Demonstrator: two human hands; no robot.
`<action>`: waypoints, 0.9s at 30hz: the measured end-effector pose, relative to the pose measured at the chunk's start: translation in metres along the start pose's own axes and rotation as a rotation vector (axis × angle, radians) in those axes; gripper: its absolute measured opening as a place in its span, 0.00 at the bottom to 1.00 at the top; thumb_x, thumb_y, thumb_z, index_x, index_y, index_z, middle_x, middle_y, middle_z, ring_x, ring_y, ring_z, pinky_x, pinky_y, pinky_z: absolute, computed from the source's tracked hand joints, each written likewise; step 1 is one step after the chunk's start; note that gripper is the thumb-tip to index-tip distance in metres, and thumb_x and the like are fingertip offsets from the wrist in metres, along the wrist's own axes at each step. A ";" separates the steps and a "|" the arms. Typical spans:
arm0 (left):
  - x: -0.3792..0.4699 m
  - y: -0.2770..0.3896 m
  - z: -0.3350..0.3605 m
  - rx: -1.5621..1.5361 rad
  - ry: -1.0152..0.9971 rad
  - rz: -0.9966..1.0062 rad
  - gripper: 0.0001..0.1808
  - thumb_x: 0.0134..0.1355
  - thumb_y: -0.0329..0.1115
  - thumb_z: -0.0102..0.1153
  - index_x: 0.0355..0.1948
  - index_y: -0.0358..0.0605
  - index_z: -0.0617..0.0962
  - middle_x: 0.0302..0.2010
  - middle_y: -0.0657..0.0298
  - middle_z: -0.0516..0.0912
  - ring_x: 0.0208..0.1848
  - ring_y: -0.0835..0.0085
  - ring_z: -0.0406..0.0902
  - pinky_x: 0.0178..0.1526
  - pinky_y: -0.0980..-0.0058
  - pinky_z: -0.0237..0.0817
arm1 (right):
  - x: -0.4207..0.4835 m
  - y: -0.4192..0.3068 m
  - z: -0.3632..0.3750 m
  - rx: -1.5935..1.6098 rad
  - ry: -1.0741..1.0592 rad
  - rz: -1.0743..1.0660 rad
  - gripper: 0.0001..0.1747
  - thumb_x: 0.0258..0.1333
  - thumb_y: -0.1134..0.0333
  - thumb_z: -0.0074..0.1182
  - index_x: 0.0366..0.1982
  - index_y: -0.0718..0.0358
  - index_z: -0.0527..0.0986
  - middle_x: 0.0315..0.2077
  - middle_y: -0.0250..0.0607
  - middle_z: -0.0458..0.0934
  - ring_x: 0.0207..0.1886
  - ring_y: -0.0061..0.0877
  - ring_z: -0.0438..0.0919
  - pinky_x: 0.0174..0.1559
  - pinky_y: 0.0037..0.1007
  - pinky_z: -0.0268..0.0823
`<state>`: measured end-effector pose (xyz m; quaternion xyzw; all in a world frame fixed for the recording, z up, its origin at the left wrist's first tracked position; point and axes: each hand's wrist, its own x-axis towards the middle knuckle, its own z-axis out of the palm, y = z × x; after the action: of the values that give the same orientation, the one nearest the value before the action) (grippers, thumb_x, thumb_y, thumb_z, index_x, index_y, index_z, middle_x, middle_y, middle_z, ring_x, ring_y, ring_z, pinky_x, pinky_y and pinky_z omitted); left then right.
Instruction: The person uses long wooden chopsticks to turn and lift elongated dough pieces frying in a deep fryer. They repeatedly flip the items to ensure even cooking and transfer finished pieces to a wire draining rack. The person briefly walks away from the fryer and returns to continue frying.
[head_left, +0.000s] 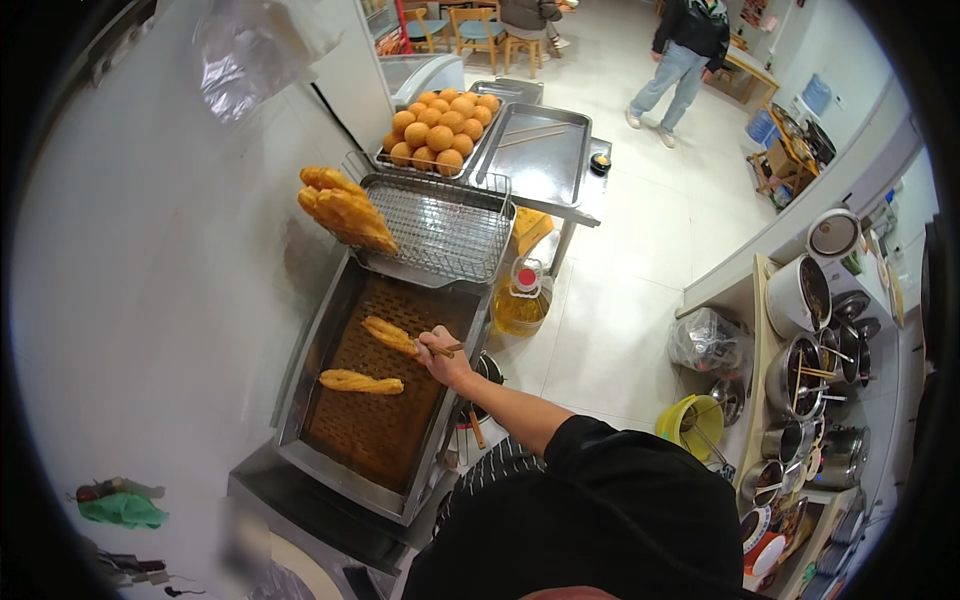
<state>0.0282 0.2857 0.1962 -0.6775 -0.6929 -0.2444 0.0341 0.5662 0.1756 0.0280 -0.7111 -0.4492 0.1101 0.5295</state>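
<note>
My right hand (444, 360) is closed around brown chopsticks (448, 350) above the fryer. Beside its fingers, a fried dough stick (388, 334) floats in the oil; whether the chopstick tips grip it is hidden. Lower down, a second dough stick (361, 382) lies apart in the dark oil of the rectangular metal fryer (337, 463). Beyond the fryer, a wire rack (442, 225) holds several golden dough sticks (346, 210) leaning at its left end. My left hand is out of view.
A tray of round fried balls (439, 137) and a metal tray (541, 154) stand beyond the rack. An oil jug (521, 300) is right of the fryer. Pots (802, 375) line a right-hand shelf; a yellow bucket (690, 424) stands below. A person (686, 56) stands farther off.
</note>
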 end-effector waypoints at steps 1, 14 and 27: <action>0.011 0.004 -0.006 0.016 0.001 0.002 0.21 0.69 0.45 0.51 0.43 0.37 0.84 0.37 0.55 0.87 0.41 0.64 0.83 0.45 0.67 0.72 | 0.000 0.001 -0.002 -0.014 0.017 0.003 0.03 0.60 0.70 0.57 0.33 0.61 0.75 0.30 0.47 0.69 0.33 0.44 0.73 0.36 0.41 0.68; 0.045 0.017 -0.017 0.074 0.023 -0.009 0.21 0.68 0.46 0.51 0.44 0.38 0.84 0.38 0.54 0.87 0.42 0.64 0.83 0.46 0.66 0.72 | -0.006 0.012 -0.031 0.014 0.103 0.054 0.07 0.62 0.68 0.57 0.31 0.63 0.75 0.28 0.51 0.70 0.34 0.46 0.72 0.37 0.45 0.64; -0.013 0.055 0.031 -0.077 -0.042 0.053 0.21 0.68 0.46 0.51 0.45 0.38 0.84 0.39 0.54 0.87 0.42 0.63 0.83 0.47 0.66 0.72 | 0.007 0.021 -0.039 -0.052 0.119 0.013 0.12 0.62 0.65 0.56 0.26 0.63 0.72 0.25 0.51 0.70 0.33 0.48 0.72 0.34 0.48 0.61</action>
<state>0.0903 0.2839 0.1804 -0.7016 -0.6652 -0.2555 -0.0001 0.6055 0.1546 0.0285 -0.7327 -0.4150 0.0593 0.5361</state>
